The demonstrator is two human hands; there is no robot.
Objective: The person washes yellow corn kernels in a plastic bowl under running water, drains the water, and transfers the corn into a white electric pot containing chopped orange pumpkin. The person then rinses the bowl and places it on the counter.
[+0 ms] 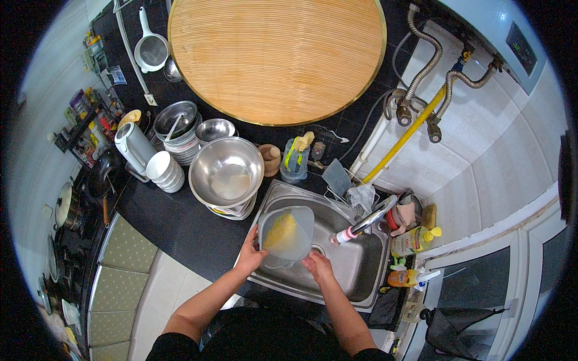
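Observation:
Over the left part of the stainless steel sink (356, 284) I hold a translucent plastic container (303, 225). Yellow grains, possibly millet, (281, 231) lie heaped inside it, with cloudy liquid or bare plastic around them; I cannot tell which. My left hand (251, 255) grips the container's left side, thumb near the rim. At its lower right corner, the fingers of my right hand (318, 267) support the edge. The faucet (372, 214) reaches over the basin to the right of the container, and part of the drain (319, 249) shows beside it.
Left of the sink, a large steel bowl (226, 180) rests on stacked plates, near white bowls (165, 171) and an electric kettle (134, 144). Dish soap (413, 241) and a spray bottle (406, 277) stand at the right edge. A sponge rack (338, 178) sits behind the basin.

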